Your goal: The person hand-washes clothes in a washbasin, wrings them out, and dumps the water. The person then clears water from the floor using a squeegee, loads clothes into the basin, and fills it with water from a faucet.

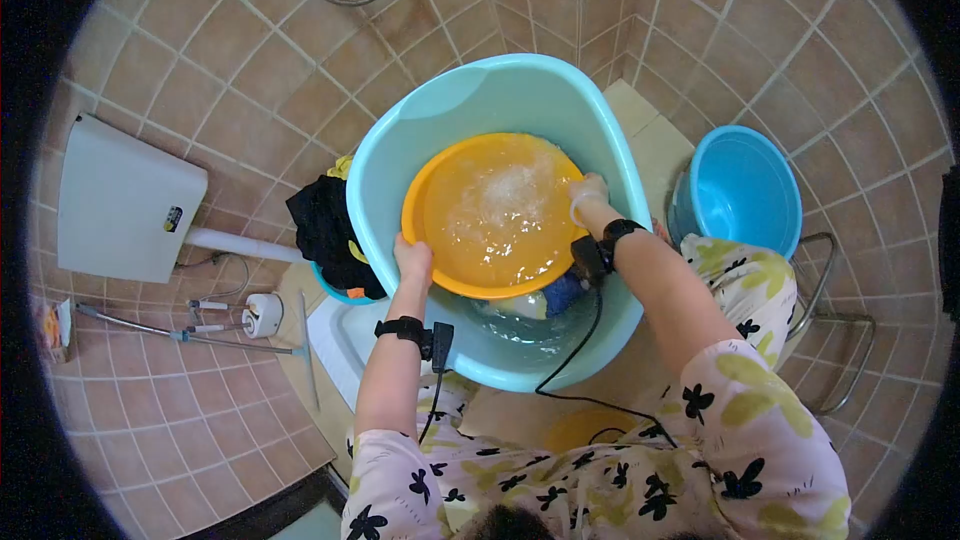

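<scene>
An orange basin (480, 210) with clear, rippling water in it is inside a large light-blue tub (500, 75). My left hand (413, 258) grips the basin's left rim. On the opposite side, my right hand (588, 190) is closed on the right rim, with a pale bracelet at the wrist. Below the basin, blue and whitish cloth (562, 295) lies in the tub's water, partly hidden by the basin. Both wrists carry black straps with small devices and cables.
A blue bucket (745, 190) stands at the right beside a metal-legged stool (830, 320). Dark clothes (335, 230) fill a container left of the tub. A white cistern (130, 200) and a mop-like pole (190, 337) are farther left. A shower hose (340, 0) hangs above.
</scene>
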Available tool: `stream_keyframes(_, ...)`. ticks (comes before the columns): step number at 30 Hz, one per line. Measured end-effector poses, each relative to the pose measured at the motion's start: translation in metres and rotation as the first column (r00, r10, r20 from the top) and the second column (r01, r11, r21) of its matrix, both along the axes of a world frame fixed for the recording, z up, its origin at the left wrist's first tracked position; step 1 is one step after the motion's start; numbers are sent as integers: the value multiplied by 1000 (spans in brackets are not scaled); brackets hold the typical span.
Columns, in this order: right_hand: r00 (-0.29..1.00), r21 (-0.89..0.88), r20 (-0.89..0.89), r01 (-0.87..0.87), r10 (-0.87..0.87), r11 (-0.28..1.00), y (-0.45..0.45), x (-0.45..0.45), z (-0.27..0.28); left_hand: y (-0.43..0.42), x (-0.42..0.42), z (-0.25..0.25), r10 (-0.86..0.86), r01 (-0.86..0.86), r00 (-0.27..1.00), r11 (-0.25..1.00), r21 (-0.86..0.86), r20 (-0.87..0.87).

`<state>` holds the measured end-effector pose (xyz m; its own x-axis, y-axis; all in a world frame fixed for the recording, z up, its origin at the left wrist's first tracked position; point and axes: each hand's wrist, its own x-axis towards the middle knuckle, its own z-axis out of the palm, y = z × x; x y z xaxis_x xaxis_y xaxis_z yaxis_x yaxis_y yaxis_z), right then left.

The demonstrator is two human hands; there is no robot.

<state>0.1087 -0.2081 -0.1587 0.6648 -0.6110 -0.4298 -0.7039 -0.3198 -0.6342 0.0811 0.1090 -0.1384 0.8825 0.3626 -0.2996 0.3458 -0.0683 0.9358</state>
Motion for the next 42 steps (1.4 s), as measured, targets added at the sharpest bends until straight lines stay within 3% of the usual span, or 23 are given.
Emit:
stream_keyframes(5, 992, -2, 114, 48, -48, 999, 5, -23, 56, 1, -14, 9, -16, 17, 998, 1000, -11, 58)
stream_keyframes(7, 981, 12, 186, 63, -64, 998, 3, -21, 51, -8, -27, 24, 6, -3, 997, 999, -42, 72)
stream_keyframes(10, 938, -154, 346, 71, -13, 986, -4, -35, 80, -16, -41, 42, 30, -19, 994, 995, -98, 109)
stream_keyframes(12, 948, -16, 318, -13, 18, 1000, -12, -44, 113, -17, -54, 56, 43, -25, 990, 992, -127, 137)
stream_keyframes(15, 959, 11, 283, -20, 16, 1000, -31, -50, 109, -15, -62, 104, 20, 2, 990, 988, -153, 141)
stream_keyframes(16, 973, 99, 232, -15, -9, 995, -30, -67, 137, -12, -63, 119, -54, 67, 986, 994, -81, 156)
stream_keyframes(21, 960, 178, 241, 104, -146, 978, -55, -113, 161, -35, -72, 215, -283, 278, 951, 959, 51, 125)
stream_keyframes(28, 942, 361, 219, 165, -255, 918, -94, -192, 200, -75, -63, 263, -517, 507, 847, 856, 102, 124)
stream_keyframes(30, 900, 397, 178, 305, -398, 866, -97, -191, 187, -98, -66, 295, -568, 547, 801, 823, 155, 188)
stream_keyframes(34, 855, 575, 285, 208, -433, 791, -103, -204, 214, -117, -29, 311, -616, 574, 776, 779, 253, 134)
stream_keyframes(36, 822, 628, 195, 314, -535, 712, -119, -208, 245, -133, -19, 316, -671, 640, 741, 702, 312, -13)
stream_keyframes(37, 821, 623, 197, 317, -536, 715, -132, -206, 244, -144, -22, 317, -673, 643, 740, 702, 306, -10)
stream_keyframes(39, 908, 476, 182, 254, -376, 842, -161, -200, 234, -167, -31, 314, -693, 668, 721, 701, 248, 17)
stream_keyframes(40, 874, 588, 200, 255, -443, 768, -181, -194, 211, -177, -34, 313, -692, 666, 722, 704, 245, 26)
stream_keyframes(42, 851, 618, 177, 294, -494, 729, -201, -192, 183, -197, -40, 303, -717, 675, 696, 672, 303, 39)
